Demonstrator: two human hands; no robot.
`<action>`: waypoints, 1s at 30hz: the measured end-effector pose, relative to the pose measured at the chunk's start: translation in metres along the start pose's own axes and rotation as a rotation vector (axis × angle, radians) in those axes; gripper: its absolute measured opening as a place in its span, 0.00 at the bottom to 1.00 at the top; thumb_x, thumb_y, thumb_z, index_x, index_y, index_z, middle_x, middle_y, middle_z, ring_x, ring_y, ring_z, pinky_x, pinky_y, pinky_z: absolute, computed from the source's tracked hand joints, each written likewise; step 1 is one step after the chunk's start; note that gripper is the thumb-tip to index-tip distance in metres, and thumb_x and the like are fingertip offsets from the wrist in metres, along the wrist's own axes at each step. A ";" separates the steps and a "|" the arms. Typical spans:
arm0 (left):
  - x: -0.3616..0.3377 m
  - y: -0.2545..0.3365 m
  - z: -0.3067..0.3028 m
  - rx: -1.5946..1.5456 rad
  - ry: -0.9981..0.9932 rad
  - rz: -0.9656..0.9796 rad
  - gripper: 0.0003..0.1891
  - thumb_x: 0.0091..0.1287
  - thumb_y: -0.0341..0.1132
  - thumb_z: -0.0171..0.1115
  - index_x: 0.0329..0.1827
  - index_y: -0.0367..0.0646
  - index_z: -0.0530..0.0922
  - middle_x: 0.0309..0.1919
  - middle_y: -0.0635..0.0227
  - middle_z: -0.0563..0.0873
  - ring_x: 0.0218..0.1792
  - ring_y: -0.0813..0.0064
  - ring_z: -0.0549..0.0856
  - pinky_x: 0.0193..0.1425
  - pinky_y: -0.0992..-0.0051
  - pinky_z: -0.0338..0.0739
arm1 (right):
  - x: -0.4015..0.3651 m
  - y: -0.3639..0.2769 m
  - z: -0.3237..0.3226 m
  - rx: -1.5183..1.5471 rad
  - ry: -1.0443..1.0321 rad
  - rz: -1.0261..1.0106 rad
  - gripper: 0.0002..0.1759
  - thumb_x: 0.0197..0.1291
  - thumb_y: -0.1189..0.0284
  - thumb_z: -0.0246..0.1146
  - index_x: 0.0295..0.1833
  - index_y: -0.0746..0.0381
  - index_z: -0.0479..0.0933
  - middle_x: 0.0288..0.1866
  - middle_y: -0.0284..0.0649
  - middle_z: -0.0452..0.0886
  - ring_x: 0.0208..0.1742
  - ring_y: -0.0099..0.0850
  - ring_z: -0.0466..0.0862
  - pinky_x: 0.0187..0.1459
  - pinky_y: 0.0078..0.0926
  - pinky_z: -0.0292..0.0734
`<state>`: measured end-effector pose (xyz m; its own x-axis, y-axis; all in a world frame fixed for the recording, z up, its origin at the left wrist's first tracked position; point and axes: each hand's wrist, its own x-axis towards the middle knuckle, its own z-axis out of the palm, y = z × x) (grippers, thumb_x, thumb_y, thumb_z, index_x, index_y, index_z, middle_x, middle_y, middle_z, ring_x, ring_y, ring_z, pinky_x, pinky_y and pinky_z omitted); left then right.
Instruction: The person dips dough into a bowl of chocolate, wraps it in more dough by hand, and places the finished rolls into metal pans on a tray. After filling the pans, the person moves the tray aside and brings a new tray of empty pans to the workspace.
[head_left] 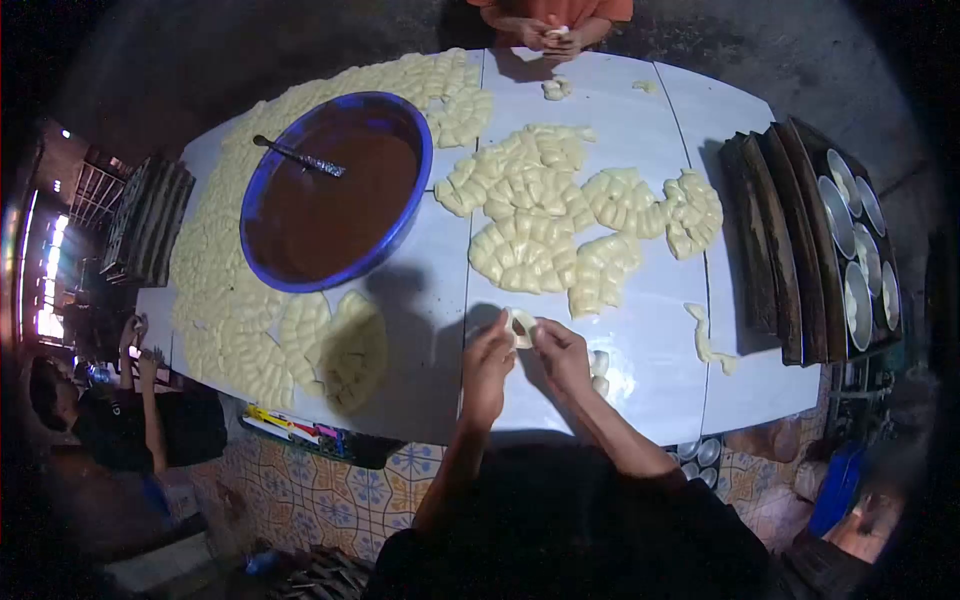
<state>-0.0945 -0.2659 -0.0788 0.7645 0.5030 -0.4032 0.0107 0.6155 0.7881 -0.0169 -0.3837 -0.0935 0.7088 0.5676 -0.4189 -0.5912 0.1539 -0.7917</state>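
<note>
Between both hands, above the white table (640, 400), I hold a small piece of dough (521, 326) with a dark brown filling showing in its middle. My left hand (490, 350) grips its left edge, and the fingers of my right hand (560, 350) pinch the right edge. A few dough pieces (600, 372) lie just right of my right hand. Beyond my hands spread clusters of pale dough pieces (530, 200). To the left stands a blue basin (425, 165) of brown filling (335, 215), with a dark-handled utensil (300, 156) resting in it.
Many more dough pieces (215, 270) cover the table's left side. Stacked baking trays (790, 240) with round metal tins (835, 215) stand at the right edge, near a dough strip (710, 340). Across the table a person's hands (555, 38) work dough. Another person (140, 420) is at the left.
</note>
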 end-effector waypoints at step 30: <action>-0.079 -0.033 -0.007 0.318 -0.236 0.529 0.32 0.57 0.21 0.61 0.63 0.40 0.56 0.56 0.56 0.69 0.58 0.64 0.74 0.66 0.61 0.65 | -0.051 -0.067 -0.022 -1.099 -0.589 -0.227 0.47 0.50 0.82 0.61 0.76 0.54 0.50 0.42 0.45 0.81 0.43 0.37 0.81 0.47 0.37 0.76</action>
<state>-0.1597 -0.3214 -0.0770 0.8395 0.5192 0.1604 -0.2430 0.0947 0.9654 -0.0053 -0.4406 -0.0284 0.3065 0.9330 -0.1885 0.3515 -0.2950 -0.8885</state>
